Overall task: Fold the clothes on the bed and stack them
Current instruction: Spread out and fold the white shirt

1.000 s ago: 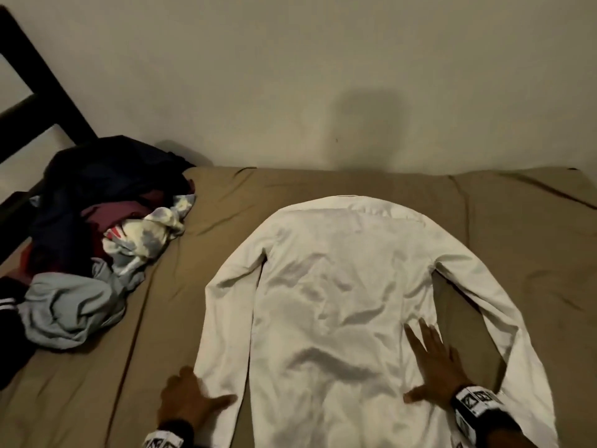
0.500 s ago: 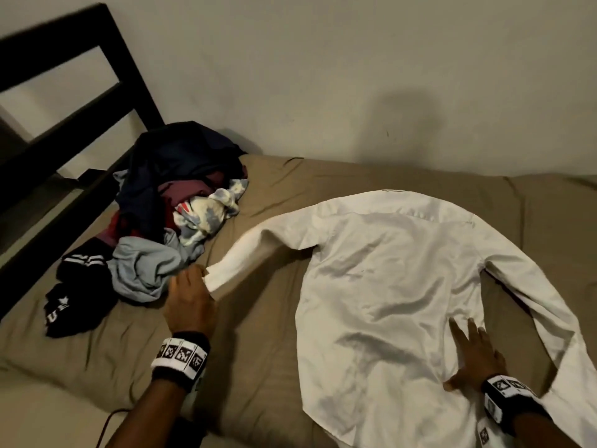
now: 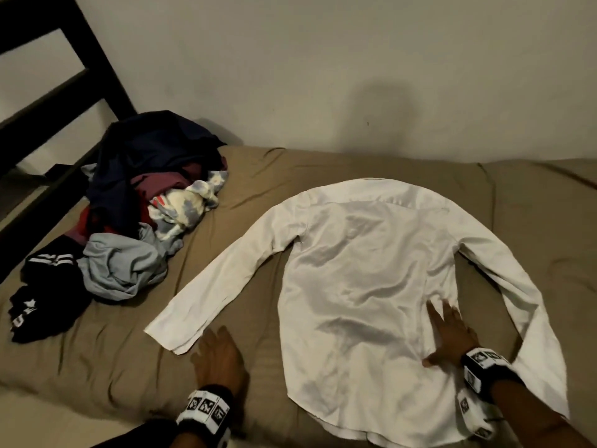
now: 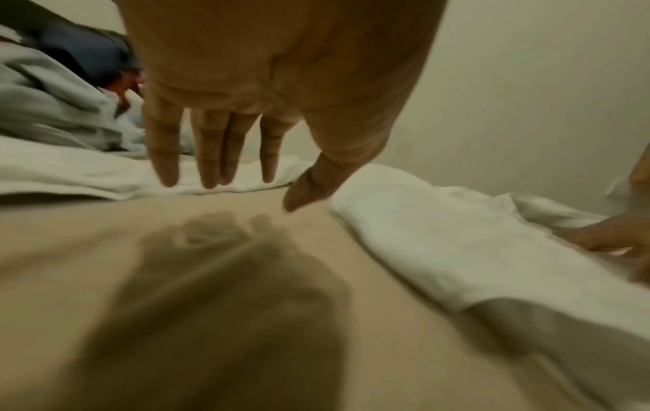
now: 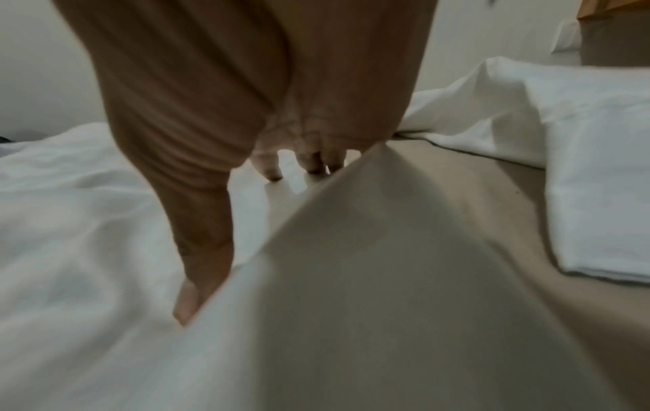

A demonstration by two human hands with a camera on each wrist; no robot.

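Two hands work one garment. Head view: white shirt [image 3: 361, 286] lies back-up on the bed [image 3: 129, 367], collar toward the wall. Right hand [image 3: 452, 334] lies flat on the shirt body near its right side seam, fingers straight, grip released; judged to be pinning the cloth so it does not slide. Left hand [image 3: 219, 354] hovers over bare sheet just below the cuff of the left sleeve [image 3: 226, 279], fingers relaxed, holding nothing. That sleeve runs out diagonally, up and away from the left hand; the right sleeve [image 3: 517, 286] curves down beyond the right hand. Pile of unfolded clothes [image 3: 129, 215] sits well apart, up and left of the left hand. No folded stack visible; task judged early.

Left wrist view: left hand [image 4: 267, 91] open above the sheet, its shadow beneath; white sleeve [image 4: 105, 178] past the fingertips, shirt body to the thumb side.

Right wrist view: right hand [image 5: 246, 116] pressing white cloth [image 5: 70, 222], thumb and fingertips down. Fabric thin, creased, and bunches up beside the palm. Blurred.
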